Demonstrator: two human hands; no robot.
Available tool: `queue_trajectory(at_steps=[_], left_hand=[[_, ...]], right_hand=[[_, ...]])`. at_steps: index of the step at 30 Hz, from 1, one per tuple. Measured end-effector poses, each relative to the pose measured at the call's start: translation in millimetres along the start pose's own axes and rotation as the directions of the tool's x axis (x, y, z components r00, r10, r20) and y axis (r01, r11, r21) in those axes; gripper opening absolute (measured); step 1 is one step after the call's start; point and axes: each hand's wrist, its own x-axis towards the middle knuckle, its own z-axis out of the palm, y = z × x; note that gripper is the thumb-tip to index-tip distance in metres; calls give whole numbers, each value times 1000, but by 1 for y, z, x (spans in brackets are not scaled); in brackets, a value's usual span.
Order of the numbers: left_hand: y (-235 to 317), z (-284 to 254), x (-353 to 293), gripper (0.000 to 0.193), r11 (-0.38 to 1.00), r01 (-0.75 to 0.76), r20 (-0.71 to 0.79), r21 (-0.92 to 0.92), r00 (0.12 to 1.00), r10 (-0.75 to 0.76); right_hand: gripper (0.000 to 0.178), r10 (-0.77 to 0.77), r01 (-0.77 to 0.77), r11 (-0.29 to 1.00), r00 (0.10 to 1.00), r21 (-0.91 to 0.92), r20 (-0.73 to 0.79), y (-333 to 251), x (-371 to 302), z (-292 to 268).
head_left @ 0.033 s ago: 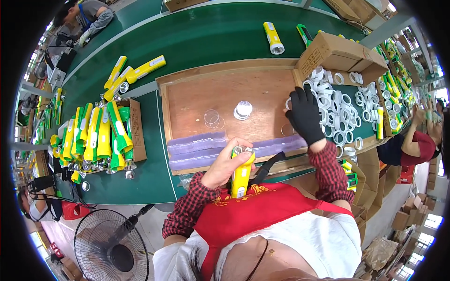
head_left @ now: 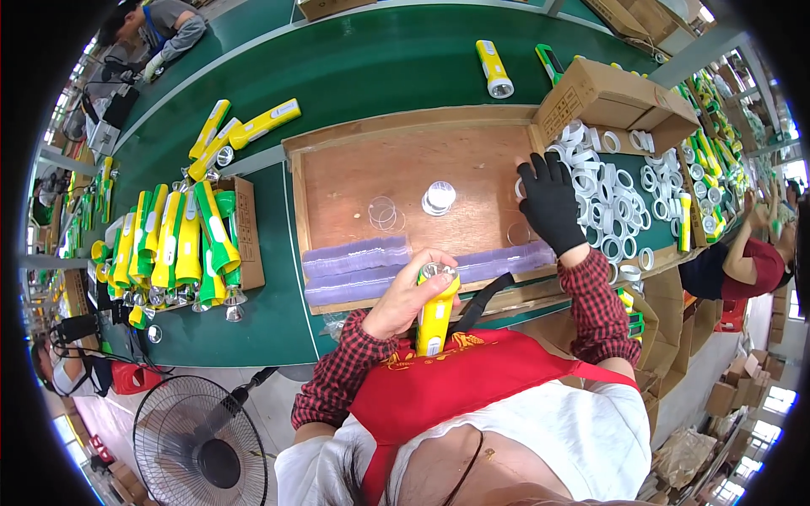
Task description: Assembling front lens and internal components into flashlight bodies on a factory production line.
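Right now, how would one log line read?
left hand: holds yellow flashlight | right hand: black-gloved, near white rings | wooden tray: purplish stacks inside

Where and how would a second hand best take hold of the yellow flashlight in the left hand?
Likely by the exposed lower barrel of the yellow flashlight, from the person's right, pinching across its narrow sides. The left hand grips near the top from the left, and the reflector end faces up, best left untouched.

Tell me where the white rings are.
In the head view, the white rings lie piled right of centre, beside the gloved right hand and in front of the cardboard box.
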Motion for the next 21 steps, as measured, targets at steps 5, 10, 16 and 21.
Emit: queue_trajectory(at_steps=[5, 10, 16, 21], left_hand=[[2, -1, -3, 30, 997, 11, 49, -79, 999, -7], [-10, -8, -11, 31, 986, -96, 30, -134, 994, 101], [-13, -7, -13, 47, 990, -62, -58, -130, 997, 55], [-25, -25, -10, 58, 978, -119, 150, -169, 978, 145]], right_hand=[[43, -120, 138, 990, 935, -32, 334, 26, 2, 19], [29, 52, -112, 574, 994, 811, 100, -36, 14, -36], [27, -243, 7, 147, 970, 989, 29, -129, -16, -44], [21, -215, 126, 167, 973, 978, -88, -138, -21, -39]])
